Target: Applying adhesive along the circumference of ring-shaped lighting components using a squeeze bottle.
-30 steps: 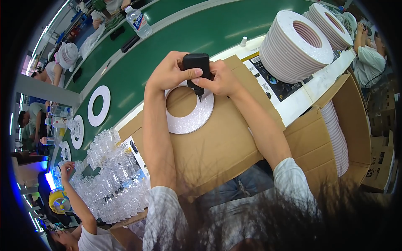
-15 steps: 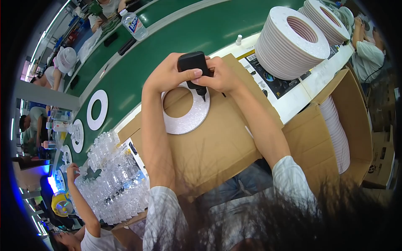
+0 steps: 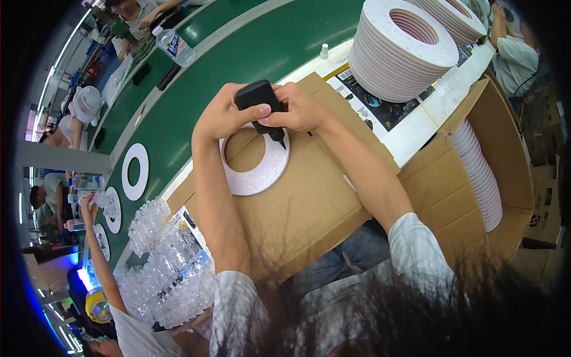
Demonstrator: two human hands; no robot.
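Note:
Both my hands are wrapped round a black squeeze bottle [image 3: 257, 98] with a narrow nozzle pointing down. My left hand [image 3: 219, 116] grips it from the left, its thumb across the front. My right hand [image 3: 302, 110] closes on it from the right. Below lies a flat white speckled ring [image 3: 256, 181] with a large round hole. The nozzle tip is over the ring's right-hand band; whether it touches cannot be made out. Brown cardboard [image 3: 309, 214] lies under the ring.
Stacked white rings [image 3: 395, 74] stand at the right, near an open carton [image 3: 499, 178] holding more. Many clear plastic pieces [image 3: 169, 268] are heaped at left. Loose rings [image 3: 135, 172] and a water bottle [image 3: 175, 46] rest on the green belt [image 3: 238, 53]. A co-worker's arm [image 3: 102, 256] reaches in.
The view has shifted slightly. My hands keep their hold on the bottle, its nozzle still over the ring's right side. The co-worker's arm has stretched farther along the belt.

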